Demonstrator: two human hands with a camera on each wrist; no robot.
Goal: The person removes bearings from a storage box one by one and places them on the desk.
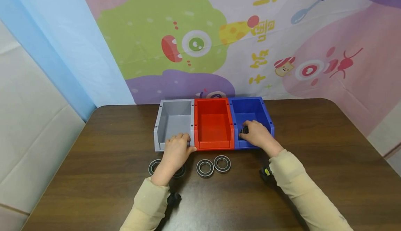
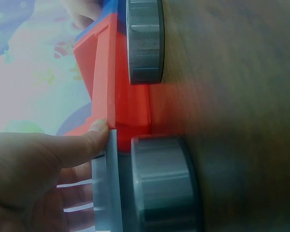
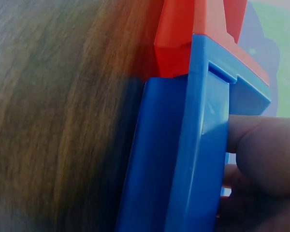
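Three joined bins stand in a row: a grey bin (image 1: 175, 123), a red bin (image 1: 214, 128) and a blue bin (image 1: 247, 105). My left hand (image 1: 178, 151) grips the grey bin's front wall, fingers reaching over it and thumb (image 2: 97, 133) at the seam with the red bin. Inside the blue bin, near its front, my right hand (image 1: 257, 133) holds a ball bearing (image 1: 244, 130). In the right wrist view the blue front wall (image 3: 203, 145) hides that bearing, and the fingers (image 3: 261, 154) show behind it.
Two more ball bearings, one (image 1: 205, 168) beside another (image 1: 222, 164), lie flat before the red bin. Around my left wrist lie a bearing (image 1: 152, 167) and another bearing (image 1: 180, 172), both partly covered. A printed cloth (image 1: 200, 32) hangs behind the brown table (image 1: 103, 175).
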